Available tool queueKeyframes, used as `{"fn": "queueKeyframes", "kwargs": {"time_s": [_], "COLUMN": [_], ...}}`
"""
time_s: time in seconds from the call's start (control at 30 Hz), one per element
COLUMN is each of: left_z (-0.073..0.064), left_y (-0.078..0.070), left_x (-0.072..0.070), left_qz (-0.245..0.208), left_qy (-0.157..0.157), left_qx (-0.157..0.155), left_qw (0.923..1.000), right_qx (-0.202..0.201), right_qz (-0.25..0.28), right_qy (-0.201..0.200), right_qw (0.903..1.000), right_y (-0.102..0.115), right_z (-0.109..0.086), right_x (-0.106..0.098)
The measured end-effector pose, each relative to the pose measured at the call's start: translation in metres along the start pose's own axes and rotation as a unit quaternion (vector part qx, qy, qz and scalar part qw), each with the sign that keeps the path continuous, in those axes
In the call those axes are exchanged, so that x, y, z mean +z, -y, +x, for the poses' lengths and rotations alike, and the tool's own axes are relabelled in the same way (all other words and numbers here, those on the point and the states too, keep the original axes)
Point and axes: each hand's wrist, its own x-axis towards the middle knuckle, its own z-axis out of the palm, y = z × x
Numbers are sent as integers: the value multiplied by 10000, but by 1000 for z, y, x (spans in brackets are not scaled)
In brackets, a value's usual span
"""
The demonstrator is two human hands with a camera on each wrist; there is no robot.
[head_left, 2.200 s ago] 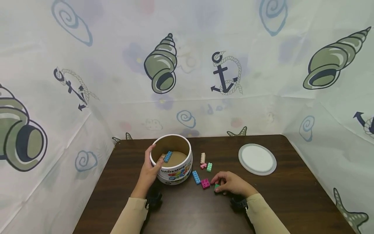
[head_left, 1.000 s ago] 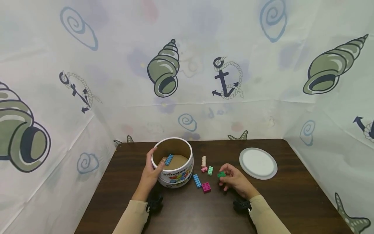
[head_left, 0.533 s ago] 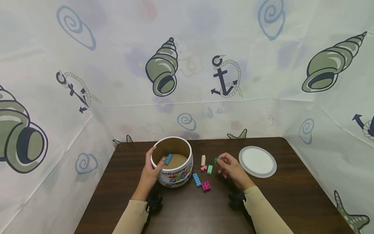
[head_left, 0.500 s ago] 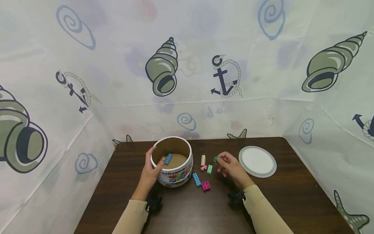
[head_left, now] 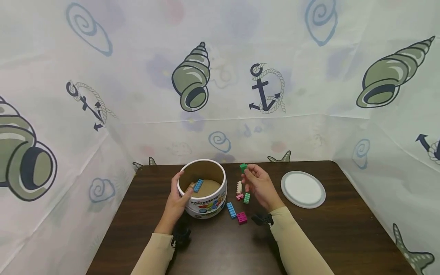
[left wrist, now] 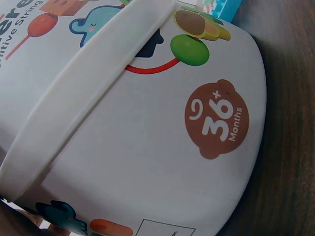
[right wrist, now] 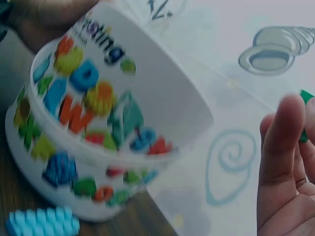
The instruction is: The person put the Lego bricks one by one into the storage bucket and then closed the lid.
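Note:
My left hand (head_left: 178, 201) grips the left rim of a round white tub (head_left: 206, 208), thumb over the front edge. The tub is printed with colourful pictures. Inside it lie a blue building block (head_left: 198, 185) and a tan block (head_left: 190, 186) partly covered by the thumb. My right hand (head_left: 259, 184) pinches a green building block (head_left: 243, 167) in the air, right of the tub. In the right wrist view only a sliver of the green block (right wrist: 306, 116) shows behind the fingers. The left wrist view is filled by the tub's side (left wrist: 142, 132).
Beside the tub lie a cream block (head_left: 239, 187), a small pink block (head_left: 239, 197), a light green block (head_left: 246, 198), a blue block (head_left: 231, 210) and a magenta block (head_left: 242, 217). A white round lid (head_left: 303, 189) rests at the right of the dark table (head_left: 220, 252). Patterned cloth surrounds the table.
My right hand picked the green block up off the table, then carried it away from me and left towards the tub. The left hand and the tub stay in place.

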Motion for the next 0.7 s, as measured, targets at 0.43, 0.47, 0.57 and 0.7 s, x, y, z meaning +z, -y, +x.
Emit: {"fn": "queueKeyframes", "kwargs": {"time_s": [0.43, 0.47, 0.57, 0.7], "left_z": [1, 1, 0, 1], "left_y": [-1, -1, -1, -1], "left_x": [1, 1, 1, 2], "left_qz": [-32, -30, -11, -11], "left_qy": [-28, -31, -29, -34], "left_qx": [-42, -36, -6, 3], "left_qw": [10000, 10000, 10000, 10000], "right_qx": [-211, -224, -240, -214], "right_qz": [555, 541, 443, 253], "right_qy": [415, 467, 590, 720], "right_qw": [9974, 9972, 9970, 9968], "right_y": [15, 16, 21, 26], "right_z": [24, 26, 32, 41], "right_x": [55, 59, 73, 91]}}
